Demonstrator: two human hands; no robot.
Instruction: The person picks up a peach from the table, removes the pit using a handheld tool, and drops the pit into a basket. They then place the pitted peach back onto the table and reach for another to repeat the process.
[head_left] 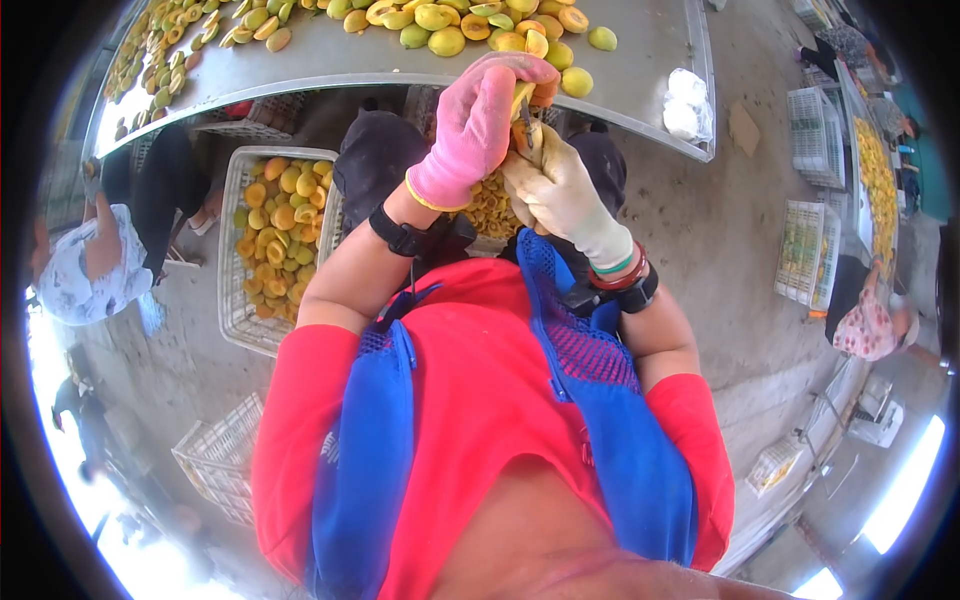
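Note:
My left hand (pixel 478 125), in a pink glove, is closed on a yellow-orange fruit (pixel 522 98) at the table's front edge. Close beside it, my right hand (pixel 560 185), in a cream glove, grips a small knife (pixel 532 140) whose blade touches the fruit. Many whole and halved fruits (pixel 447 41) lie on the metal table (pixel 350 62) just beyond my hands. Below them, between my knees, pitted halves (pixel 490 210) fill a container, partly hidden by my hands.
A white crate (pixel 232 290) of halved fruit stands on the floor at the left. A white plastic bag (pixel 687 105) lies at the table's right corner. People sit at the far left and right. An openwork crate (pixel 222 455) stands at lower left.

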